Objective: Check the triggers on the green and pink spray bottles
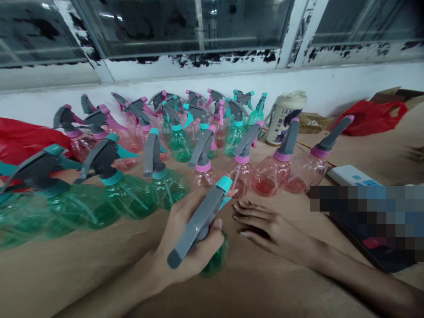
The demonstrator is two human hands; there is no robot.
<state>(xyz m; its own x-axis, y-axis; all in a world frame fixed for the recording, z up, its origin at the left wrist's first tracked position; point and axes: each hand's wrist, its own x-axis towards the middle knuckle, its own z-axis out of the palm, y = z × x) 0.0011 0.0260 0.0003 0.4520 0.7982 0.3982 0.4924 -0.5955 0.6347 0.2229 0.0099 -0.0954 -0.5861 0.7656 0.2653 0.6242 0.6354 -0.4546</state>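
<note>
My left hand [188,225] is wrapped round the neck of a green spray bottle [217,256] with a grey and turquoise trigger head. The hand and the head hide much of that bottle. Flat on the table, fingers stretched out, my right hand [268,225] lies just right of it and holds nothing. Beyond my hands stands a row of spray bottles: green ones [132,194] with turquoise collars to the left, pink ones [270,174] with pink collars to the right. Their grey heads point various ways.
More green and pink spray bottles [180,143] crowd against the wall. A printed cup [284,117] stands beside them. Red plastic bags lie at the left [29,139] and right [371,117]. A white box [354,176] sits at the right, near a partly blurred dark object [380,251].
</note>
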